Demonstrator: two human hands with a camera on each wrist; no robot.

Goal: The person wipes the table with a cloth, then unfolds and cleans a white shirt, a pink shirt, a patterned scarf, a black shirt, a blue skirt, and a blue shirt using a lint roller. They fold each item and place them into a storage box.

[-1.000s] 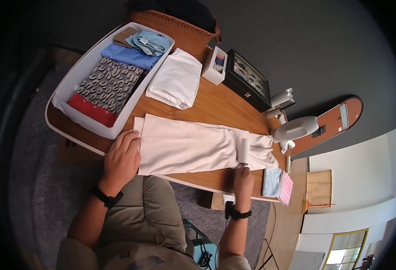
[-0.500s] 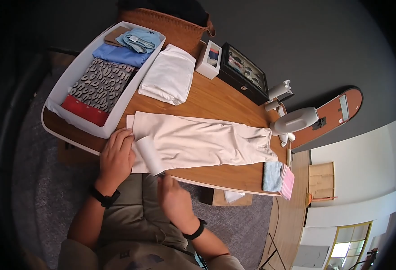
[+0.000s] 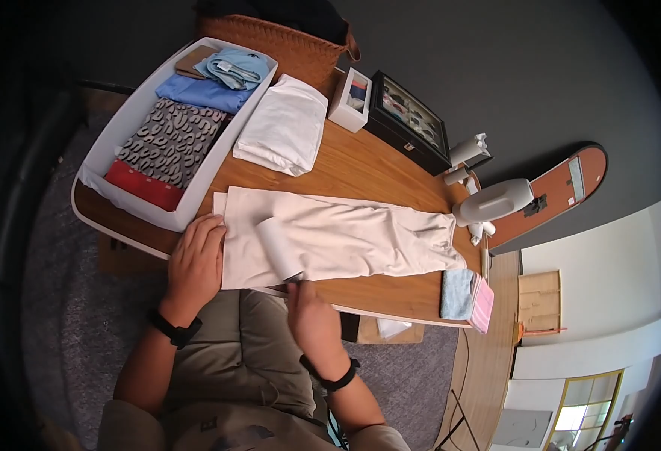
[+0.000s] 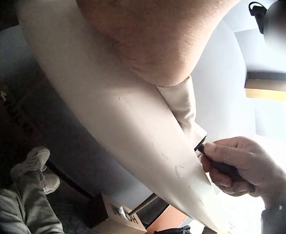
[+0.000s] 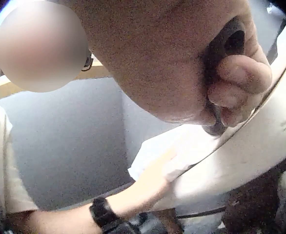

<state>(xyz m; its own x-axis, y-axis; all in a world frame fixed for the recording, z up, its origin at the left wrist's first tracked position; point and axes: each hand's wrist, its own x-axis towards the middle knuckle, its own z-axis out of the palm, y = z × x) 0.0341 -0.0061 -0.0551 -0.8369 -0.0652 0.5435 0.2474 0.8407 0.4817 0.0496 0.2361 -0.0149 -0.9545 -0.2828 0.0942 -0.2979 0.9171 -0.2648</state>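
A pair of cream trousers (image 3: 353,233), folded lengthwise, lies along the table's near side with wrinkles toward its right end. On its left end rests my left hand (image 3: 195,259), fingers laid over the edge of the cloth. My right hand (image 3: 315,327) grips the dark handle of a lint roller (image 3: 279,248), whose white cylinder lies slantwise over the left part of the trousers. In the right wrist view, the fingers (image 5: 240,75) curl round that handle (image 5: 226,46). The left wrist view shows the right hand (image 4: 243,165) just past the table edge.
A white bin (image 3: 93,184) of folded clothes stands at the left, beside a folded white garment (image 3: 284,124). Behind are a woven basket (image 3: 270,41), a small white box (image 3: 350,113) and a black display case (image 3: 405,124). Small folded towels (image 3: 458,295) and a grey-white appliance (image 3: 496,203) sit right.
My right hand swept the lint roller from the trousers' right part to their left end, then slightly back to the right. My left hand stays on the left end.
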